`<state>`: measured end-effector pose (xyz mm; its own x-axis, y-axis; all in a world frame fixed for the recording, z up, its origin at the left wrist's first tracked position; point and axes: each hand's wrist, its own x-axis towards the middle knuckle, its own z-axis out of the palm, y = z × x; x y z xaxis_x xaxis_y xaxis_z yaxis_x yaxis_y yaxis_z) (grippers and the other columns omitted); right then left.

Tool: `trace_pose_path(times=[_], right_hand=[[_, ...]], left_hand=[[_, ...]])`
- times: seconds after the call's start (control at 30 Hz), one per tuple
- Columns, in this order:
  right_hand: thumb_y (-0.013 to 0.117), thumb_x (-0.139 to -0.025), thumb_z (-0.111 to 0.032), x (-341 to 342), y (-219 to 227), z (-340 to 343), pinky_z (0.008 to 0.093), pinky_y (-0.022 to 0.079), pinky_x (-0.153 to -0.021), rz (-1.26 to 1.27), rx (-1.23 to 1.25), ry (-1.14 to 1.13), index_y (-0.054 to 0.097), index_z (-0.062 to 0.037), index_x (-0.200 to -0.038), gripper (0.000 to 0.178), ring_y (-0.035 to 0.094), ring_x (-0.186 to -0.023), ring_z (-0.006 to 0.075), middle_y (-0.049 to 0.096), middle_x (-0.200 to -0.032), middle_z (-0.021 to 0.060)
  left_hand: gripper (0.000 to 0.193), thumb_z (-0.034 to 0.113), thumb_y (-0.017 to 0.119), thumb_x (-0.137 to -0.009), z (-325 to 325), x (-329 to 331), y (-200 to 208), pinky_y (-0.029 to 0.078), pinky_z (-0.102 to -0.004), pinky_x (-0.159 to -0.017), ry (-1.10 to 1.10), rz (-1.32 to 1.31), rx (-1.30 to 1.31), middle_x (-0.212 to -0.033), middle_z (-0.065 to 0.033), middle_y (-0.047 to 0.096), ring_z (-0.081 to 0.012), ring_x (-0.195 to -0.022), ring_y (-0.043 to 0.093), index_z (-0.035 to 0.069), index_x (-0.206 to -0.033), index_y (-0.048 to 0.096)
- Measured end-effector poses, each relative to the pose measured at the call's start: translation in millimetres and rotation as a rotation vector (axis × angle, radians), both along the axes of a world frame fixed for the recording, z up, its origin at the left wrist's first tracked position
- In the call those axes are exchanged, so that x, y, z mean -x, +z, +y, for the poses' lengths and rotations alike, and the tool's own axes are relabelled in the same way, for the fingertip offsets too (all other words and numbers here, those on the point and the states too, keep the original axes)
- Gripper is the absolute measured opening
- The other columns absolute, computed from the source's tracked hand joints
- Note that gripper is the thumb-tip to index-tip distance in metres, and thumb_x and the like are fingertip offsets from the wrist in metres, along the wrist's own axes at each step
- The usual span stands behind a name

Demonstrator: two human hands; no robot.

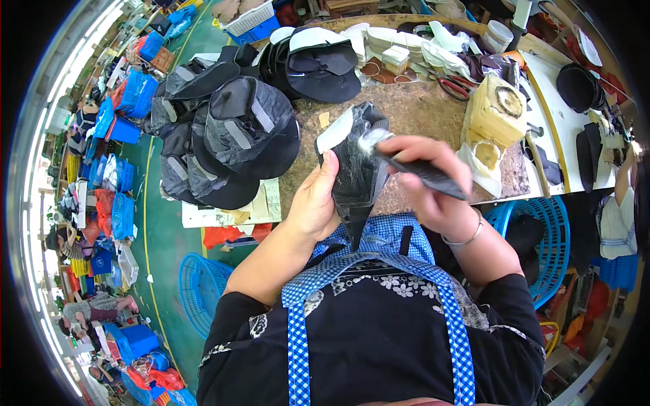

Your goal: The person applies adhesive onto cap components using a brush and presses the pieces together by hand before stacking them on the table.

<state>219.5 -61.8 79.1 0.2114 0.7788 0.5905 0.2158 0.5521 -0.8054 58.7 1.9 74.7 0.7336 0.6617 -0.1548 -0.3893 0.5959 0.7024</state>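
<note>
My left hand (313, 203) grips the side of a black fabric piece (359, 177), which has a white patch at its upper left and narrows to a point toward my apron. Its exact kind is hard to tell. In my right hand (433, 179) is a dark-handled brush (428, 174), the fingers closed round the handle. The brush's whitish head (371, 141) lies against the upper part of the black piece. To the left are piles of similar black pieces (247, 125) with rounded edges and grey strips. More black pieces with white patches (321, 64) are stacked at the back.
The brown worktop (413, 111) bears a yellowish crusted block (497, 108), red-handled scissors (453, 88) and white scraps (443, 57) toward the back. Blue baskets stand below, one at left (203, 291), another at right (552, 250). A white tub (499, 35) sits at the back right.
</note>
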Motion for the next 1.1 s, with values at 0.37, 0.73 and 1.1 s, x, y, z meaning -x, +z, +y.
trace_pose_path(times=[0.37,0.73,1.1], right_hand=[[0.064,-0.07,-0.004,-13,-8,1,0.0284,0.049,-0.06,-0.43,-0.104,-0.091,0.052,-0.0015,-0.082,0.017,0.061,-0.068,0.0213,0.061,-0.082,0.0116],[0.042,-0.09,-0.013,-85,-8,-44,0.0198,0.038,-0.051,0.424,-0.037,-0.445,0.046,-0.0039,-0.09,0.01,0.046,-0.053,0.0096,0.06,-0.086,0.0162],[0.06,-0.08,-0.009,-133,-51,-80,0.0167,0.033,-0.042,0.321,0.259,-0.893,0.058,0.0002,-0.083,0.01,0.047,-0.047,0.0039,0.054,-0.059,0.0004]], left_hand=[[0.047,0.036,0.032,-0.092,27,-20,-23,0.046,-0.0404,-0.085,0.092,-0.112,0.183,-0.113,-0.0158,0.052,-0.0262,-0.098,0.055,-0.001,-0.12,0.038],[0.042,0.034,0.06,-0.077,203,-142,-70,0.041,-0.0413,-0.076,0.697,0.883,-0.884,-0.095,-0.0153,0.053,-0.0293,-0.092,0.051,0.0,-0.097,0.049],[0.067,0.04,0.072,-0.057,268,-69,5,0.043,-0.0348,-0.082,0.12,1.663,-1.476,-0.104,-0.0197,0.058,-0.0292,-0.095,0.057,-0.001,-0.107,0.055]])
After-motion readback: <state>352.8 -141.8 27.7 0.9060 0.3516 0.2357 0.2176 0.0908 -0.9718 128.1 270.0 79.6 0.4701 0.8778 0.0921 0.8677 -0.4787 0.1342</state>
